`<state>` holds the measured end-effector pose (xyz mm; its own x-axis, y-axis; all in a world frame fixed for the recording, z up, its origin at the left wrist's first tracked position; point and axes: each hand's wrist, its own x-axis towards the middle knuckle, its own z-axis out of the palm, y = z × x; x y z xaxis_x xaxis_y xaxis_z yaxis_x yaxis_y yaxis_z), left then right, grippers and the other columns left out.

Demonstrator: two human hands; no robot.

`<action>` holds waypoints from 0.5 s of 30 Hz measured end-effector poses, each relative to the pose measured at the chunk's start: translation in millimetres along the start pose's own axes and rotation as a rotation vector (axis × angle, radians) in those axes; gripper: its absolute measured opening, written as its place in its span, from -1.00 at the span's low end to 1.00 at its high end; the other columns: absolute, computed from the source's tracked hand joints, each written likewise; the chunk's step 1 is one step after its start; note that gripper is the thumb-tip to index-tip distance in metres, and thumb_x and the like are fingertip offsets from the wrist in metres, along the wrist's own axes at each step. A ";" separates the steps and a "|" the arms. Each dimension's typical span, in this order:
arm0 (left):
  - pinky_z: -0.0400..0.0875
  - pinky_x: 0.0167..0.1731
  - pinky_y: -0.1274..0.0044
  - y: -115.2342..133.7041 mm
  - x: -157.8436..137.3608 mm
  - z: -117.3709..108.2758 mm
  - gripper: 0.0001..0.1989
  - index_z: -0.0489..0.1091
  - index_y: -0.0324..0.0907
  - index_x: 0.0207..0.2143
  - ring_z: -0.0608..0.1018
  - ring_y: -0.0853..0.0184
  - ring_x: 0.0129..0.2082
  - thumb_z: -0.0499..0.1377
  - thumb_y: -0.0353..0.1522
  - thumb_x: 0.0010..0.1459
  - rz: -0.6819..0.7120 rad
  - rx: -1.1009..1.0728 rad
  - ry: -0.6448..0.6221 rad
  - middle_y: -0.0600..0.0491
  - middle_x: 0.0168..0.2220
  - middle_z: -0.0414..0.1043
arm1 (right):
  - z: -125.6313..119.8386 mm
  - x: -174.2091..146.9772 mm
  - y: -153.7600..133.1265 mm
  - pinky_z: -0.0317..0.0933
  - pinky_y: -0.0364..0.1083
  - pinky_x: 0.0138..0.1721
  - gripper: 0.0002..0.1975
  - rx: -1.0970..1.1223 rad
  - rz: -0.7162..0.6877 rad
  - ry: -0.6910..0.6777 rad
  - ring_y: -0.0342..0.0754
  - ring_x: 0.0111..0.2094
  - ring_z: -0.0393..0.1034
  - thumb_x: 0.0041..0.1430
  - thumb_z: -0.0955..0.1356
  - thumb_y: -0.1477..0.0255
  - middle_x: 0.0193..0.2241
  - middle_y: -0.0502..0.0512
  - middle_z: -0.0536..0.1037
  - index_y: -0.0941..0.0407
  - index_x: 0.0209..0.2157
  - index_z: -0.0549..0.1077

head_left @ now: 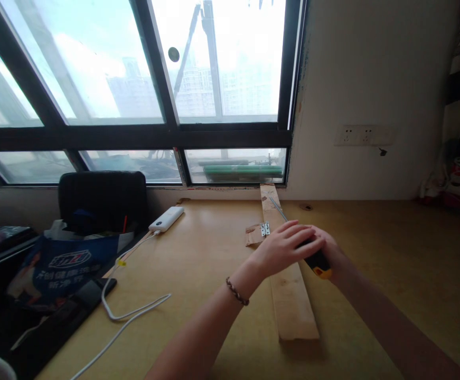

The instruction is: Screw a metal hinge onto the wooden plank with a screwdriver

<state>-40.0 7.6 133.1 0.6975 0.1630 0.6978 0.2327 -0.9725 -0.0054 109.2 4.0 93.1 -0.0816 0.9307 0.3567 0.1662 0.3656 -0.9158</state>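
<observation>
A screwdriver (319,262) with a black and yellow handle is held slantwise over a long wooden plank (295,309). Its thin metal shaft points away from me toward the plank's far part. My right hand (327,245) is closed around the handle from the right. Across the handle and the right fingers lies my left hand (287,243), its fingers bent over them; a braided bracelet circles that wrist. A metal hinge (265,228) sits just beyond the left hand, at the plank's left edge, with one leaf over a small wood piece (252,236).
On the wooden table (214,295) lies a white power bank (167,219) with a white cable (134,311). A black chair (103,195) and a blue bag (71,264) stand at the left. Windows and a wall with sockets (358,135) rise behind the table.
</observation>
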 end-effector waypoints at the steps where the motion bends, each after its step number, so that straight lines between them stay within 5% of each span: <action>1: 0.14 0.09 0.35 -4.0 1.1 -9.0 -0.64 0.25 -0.06 0.00 0.33 0.30 0.03 -0.04 -0.47 0.16 -0.025 0.067 0.004 -0.02 -0.01 0.33 | 3.9 9.0 -9.1 0.34 -0.05 -0.34 -0.73 0.125 0.039 -0.027 0.00 -0.29 0.40 0.07 0.18 0.28 -0.33 0.11 0.48 0.11 -0.24 0.32; 4: 0.15 0.07 0.34 -19.6 -0.3 -35.9 -0.62 0.20 -0.12 0.03 0.32 0.29 0.01 -0.01 -0.45 0.14 -0.087 0.243 -0.025 -0.05 -0.03 0.32 | 18.0 34.6 -40.1 0.31 -0.11 -0.39 -0.78 0.338 0.115 -0.165 -0.07 -0.38 0.39 -0.02 0.26 0.38 -0.41 0.05 0.47 0.15 -0.29 0.31; 8: 0.22 -0.01 0.38 -41.8 -9.4 -61.1 -0.63 0.22 -0.15 -0.02 0.35 0.27 -0.07 0.07 -0.44 0.08 -0.190 0.278 -0.048 -0.04 -0.08 0.34 | 41.8 62.8 -59.7 0.28 -0.16 -0.44 -0.79 0.337 0.077 -0.304 -0.14 -0.45 0.37 0.01 0.25 0.36 -0.45 0.02 0.45 0.16 -0.30 0.29; 12: 0.29 -0.10 0.44 -66.7 -25.5 -77.0 -0.74 0.31 -0.15 -0.16 0.39 0.29 -0.14 0.08 -0.48 0.04 -0.331 0.161 -0.035 0.00 -0.20 0.40 | 50.2 88.9 -33.9 0.29 -0.14 -0.46 -0.75 0.157 -0.017 -0.296 -0.13 -0.47 0.40 0.05 0.24 0.32 -0.45 0.01 0.48 0.14 -0.22 0.26; 15: 0.33 -0.18 0.49 -87.6 -40.0 -90.5 -0.80 0.34 -0.17 -0.28 0.44 0.33 -0.23 0.13 -0.46 -0.03 -0.540 0.104 0.250 0.03 -0.29 0.41 | 43.0 104.5 7.2 0.30 -0.03 -0.29 -0.67 0.006 -0.107 -0.186 -0.06 -0.30 0.44 0.07 0.25 0.30 -0.35 0.08 0.52 0.11 -0.12 0.20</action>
<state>-149.6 71.3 170.5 0.2847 0.5733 0.7683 0.5839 -0.7393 0.3353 59.6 103.2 115.8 -0.2782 0.8675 0.4124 0.1410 0.4615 -0.8758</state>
